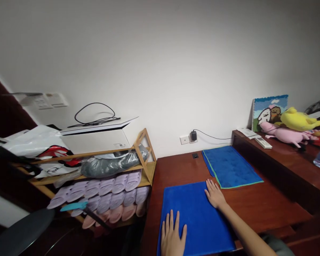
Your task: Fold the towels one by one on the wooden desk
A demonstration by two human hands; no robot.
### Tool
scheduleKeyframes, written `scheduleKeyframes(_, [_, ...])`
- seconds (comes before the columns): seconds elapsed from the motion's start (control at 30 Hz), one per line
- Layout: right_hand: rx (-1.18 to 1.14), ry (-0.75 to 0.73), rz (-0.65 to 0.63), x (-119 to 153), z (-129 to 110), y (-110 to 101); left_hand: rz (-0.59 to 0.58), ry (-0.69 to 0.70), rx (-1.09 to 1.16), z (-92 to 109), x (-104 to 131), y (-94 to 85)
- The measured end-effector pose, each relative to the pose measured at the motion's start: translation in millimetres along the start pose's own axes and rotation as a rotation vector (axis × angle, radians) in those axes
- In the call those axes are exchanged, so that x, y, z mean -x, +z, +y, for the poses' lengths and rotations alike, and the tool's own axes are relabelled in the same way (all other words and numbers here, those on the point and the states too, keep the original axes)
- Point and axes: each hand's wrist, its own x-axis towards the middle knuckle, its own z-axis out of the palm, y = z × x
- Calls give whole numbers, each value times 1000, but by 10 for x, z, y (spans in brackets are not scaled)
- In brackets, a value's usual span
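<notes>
Both our hands, left [173, 237] and right [214, 195], lie spread on the blue cloth [196, 220], apparently keeping it flat.

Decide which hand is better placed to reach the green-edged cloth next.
Right, probably: the right hand lies beside the green-edged cloth, while the left hand rests farther off on the plain blue cloth.

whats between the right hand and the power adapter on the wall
In the head view, bare desk and part of the green-edged blue cloth.
</notes>
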Motion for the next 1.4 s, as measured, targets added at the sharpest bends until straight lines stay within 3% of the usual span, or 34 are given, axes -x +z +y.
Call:
scheduleKeyframes(0.23, [18,69,13,-49,-3,120,-60,-46,-43,-151,89,200])
scheduleKeyframes(0.33, [7,61,10,-56,8,124,-36,-28,-40,-87,-34,100])
scheduleKeyframes(0.4, [8,54,-2,-56,9,108,-9,81,3,125,-275,-55])
scheduleKeyframes(0.5, [15,40,-7,-50,14,84,-12,305,99,674,-773,-248])
scheduleKeyframes(0.6, [26,28,-12,-49,30,97,-97,395,172,1190,-1183,-233])
scheduleKeyframes(0.67, [37,26,-18,-55,45,131,-163,403,196,1312,-1325,-122])
scheduleKeyframes(0.77, [35,32,-3,-72,71,198,-180,302,150,1035,-1389,41])
scheduleKeyframes(0.9, [31,30,23,-115,77,226,-132,60,15,181,-1418,54])
scheduleKeyframes(1.0, [42,32,4,-175,24,160,-117,11,-27,-289,-1468,5])
scheduleKeyframes(1.07, [52,37,-15,-215,-36,84,-129,13,-30,-403,-1500,-7])
scheduleKeyframes(1.2, [91,48,-62,-219,-128,-53,-132,3,-28,-357,-1530,4])
scheduleKeyframes(1.4, [63,3,-77,-88,-23,-57,-75,21,-49,-380,-1523,-23])
